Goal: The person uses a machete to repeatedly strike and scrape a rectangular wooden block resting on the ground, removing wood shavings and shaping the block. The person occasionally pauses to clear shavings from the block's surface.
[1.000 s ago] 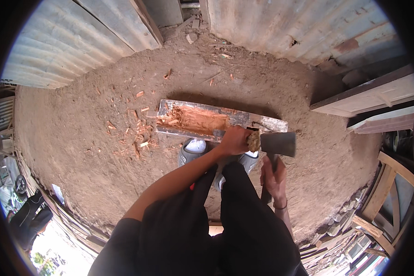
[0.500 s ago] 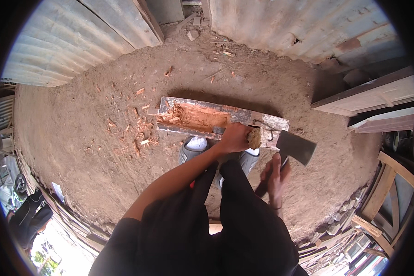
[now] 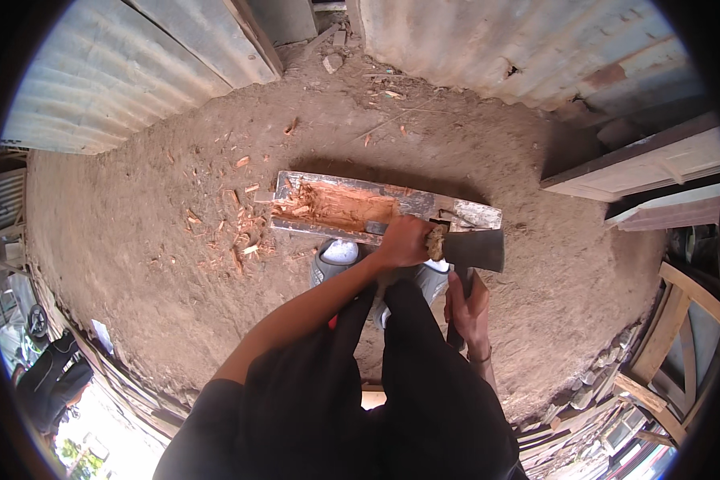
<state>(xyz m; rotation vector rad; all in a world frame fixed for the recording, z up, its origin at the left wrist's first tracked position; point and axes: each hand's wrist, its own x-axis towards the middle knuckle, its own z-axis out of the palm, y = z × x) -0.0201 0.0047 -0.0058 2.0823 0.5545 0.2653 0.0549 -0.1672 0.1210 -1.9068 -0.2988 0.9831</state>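
Left grip (image 3: 408, 242) is closed around a chisel (image 3: 437, 242); it hides the tool's middle, leaving the frayed butt and a short grey length visible, cutting edge indistinct. Right grip (image 3: 470, 310) clasps the handle of an axe (image 3: 480, 250), covering much of it. Axe head and butt adjoin; contact cannot be confirmed. Hollowed wooden block (image 3: 368, 208) lies on the dirt ground (image 3: 176, 312), near edge partly covered. Loose chips (image 3: 302, 211) obscure its left end.

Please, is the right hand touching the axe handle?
Touching. The head view shows the right hand wrapped around the axe handle, which shows above and below the grip.
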